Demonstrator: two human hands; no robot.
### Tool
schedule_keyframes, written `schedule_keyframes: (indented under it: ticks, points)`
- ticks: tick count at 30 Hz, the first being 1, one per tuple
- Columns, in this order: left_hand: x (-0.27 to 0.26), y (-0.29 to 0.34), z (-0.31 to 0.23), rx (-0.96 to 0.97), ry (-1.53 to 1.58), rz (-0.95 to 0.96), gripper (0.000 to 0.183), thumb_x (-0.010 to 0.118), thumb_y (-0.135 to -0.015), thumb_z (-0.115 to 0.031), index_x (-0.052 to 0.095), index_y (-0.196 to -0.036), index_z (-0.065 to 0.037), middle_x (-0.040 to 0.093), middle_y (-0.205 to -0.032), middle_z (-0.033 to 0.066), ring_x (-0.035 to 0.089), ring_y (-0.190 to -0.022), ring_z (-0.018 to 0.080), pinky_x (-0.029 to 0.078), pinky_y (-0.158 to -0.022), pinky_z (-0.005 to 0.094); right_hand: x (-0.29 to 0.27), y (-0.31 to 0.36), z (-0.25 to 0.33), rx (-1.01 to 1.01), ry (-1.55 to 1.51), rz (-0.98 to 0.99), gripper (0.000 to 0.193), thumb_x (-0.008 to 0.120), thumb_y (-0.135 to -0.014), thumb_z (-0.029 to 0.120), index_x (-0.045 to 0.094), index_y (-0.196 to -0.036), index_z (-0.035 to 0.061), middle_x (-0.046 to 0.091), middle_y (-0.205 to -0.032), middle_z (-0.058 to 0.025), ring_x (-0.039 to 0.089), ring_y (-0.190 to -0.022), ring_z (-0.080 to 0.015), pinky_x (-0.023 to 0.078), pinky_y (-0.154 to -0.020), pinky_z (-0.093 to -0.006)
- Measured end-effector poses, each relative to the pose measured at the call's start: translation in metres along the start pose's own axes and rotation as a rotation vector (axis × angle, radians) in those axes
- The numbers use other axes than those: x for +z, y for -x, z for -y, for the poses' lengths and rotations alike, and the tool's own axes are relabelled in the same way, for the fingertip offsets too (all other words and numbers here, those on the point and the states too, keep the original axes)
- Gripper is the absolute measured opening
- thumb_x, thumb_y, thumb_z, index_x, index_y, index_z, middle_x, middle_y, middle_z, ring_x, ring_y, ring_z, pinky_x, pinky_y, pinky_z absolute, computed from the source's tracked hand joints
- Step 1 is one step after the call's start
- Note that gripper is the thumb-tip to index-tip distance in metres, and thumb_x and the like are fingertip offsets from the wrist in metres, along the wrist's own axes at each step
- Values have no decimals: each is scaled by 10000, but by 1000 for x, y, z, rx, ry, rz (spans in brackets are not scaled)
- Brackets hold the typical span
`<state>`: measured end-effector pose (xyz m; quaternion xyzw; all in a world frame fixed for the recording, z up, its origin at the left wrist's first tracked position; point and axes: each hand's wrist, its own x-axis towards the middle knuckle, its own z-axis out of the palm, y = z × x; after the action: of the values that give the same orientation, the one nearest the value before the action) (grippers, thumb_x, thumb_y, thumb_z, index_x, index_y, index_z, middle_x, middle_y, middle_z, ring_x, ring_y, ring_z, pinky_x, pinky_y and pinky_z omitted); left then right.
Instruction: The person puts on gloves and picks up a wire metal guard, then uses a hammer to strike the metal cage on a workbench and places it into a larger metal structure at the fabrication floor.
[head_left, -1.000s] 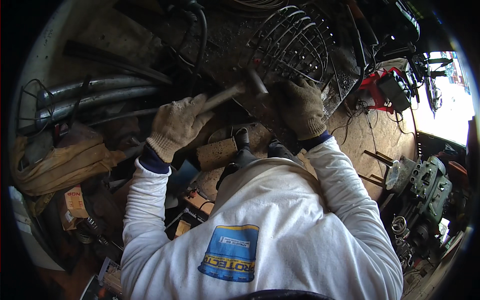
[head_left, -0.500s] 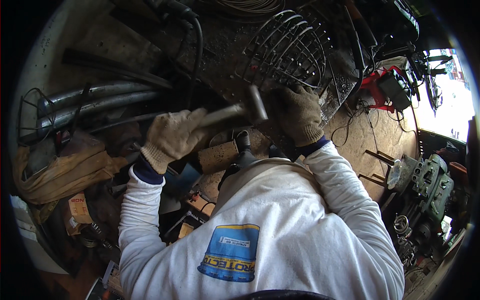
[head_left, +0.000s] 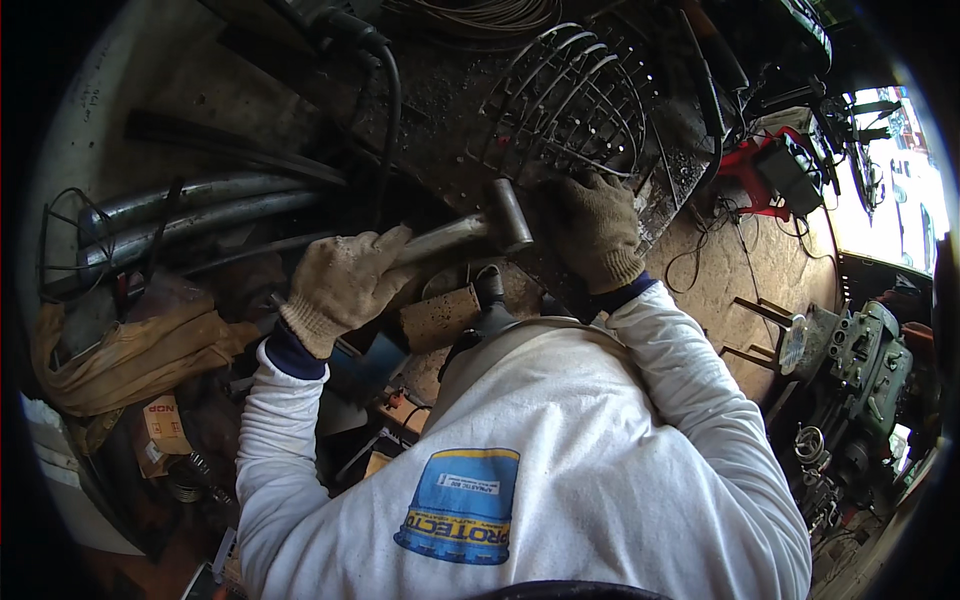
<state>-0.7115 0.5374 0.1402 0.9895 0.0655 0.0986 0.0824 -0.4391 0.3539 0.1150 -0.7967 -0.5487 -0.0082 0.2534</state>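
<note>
My left hand [head_left: 343, 288], in a worn knitted glove, is closed round the handle of a hammer [head_left: 509, 216]. Its metal head hangs over the near edge of the dark workbench [head_left: 440, 115], left of my other hand. My right hand [head_left: 600, 232], gloved the same way, rests at that edge with its fingers curled down. Whatever those fingers grip is hidden beneath the glove. Just beyond it lies a rounded cage of bent metal rods [head_left: 572, 72] on the bench.
Long metal pipes [head_left: 215, 188] lie at the left, above a tan cloth [head_left: 130, 355]. A black cable [head_left: 398, 105] runs across the bench. To the right are a red plastic stool [head_left: 745, 172], loose cables and a green machine [head_left: 872, 365]. A brown block-like piece [head_left: 440, 318] lies below the hammer.
The hammer head has shifted slightly down and left and turned a little, and my left hand has dipped slightly. My right hand stays nearly in place.
</note>
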Motion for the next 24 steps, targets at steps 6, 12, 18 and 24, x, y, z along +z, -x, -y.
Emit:
schedule_keyframes:
  ticks: [6,12,18,24]
  points:
    - [14,8,-10,-68,239,-40,441,742,-892,-295,648,-1214,-9,699,-868,134,685,-714,297,552,-639,376,2,1,-1,7,7,9,223,704,-858,274,761,-1048,171,701,-1008,-127,657,-941,-374,515,-812,-486]
    - [14,-13,-44,-652,962,-192,342,656,-997,-309,639,-1122,10,677,-783,90,684,-633,179,552,-537,322,1,3,2,0,53,26,221,698,-864,292,761,-1048,185,701,-1008,-133,659,-939,-381,514,-814,-492]
    - [0,-93,-22,-782,958,-298,275,646,-996,-260,597,-983,10,630,-717,88,669,-629,147,532,-527,319,3,4,0,28,50,-8,206,697,-867,300,766,-1007,165,698,-972,-145,662,-924,-387,520,-801,-497]
    - [30,-140,16,-852,625,-18,347,635,-926,-311,611,-1050,12,692,-872,239,721,-784,356,580,-732,450,-5,18,-13,64,-243,-51,193,723,-863,257,770,-1015,147,718,-976,-120,687,-917,-329,541,-799,-426]
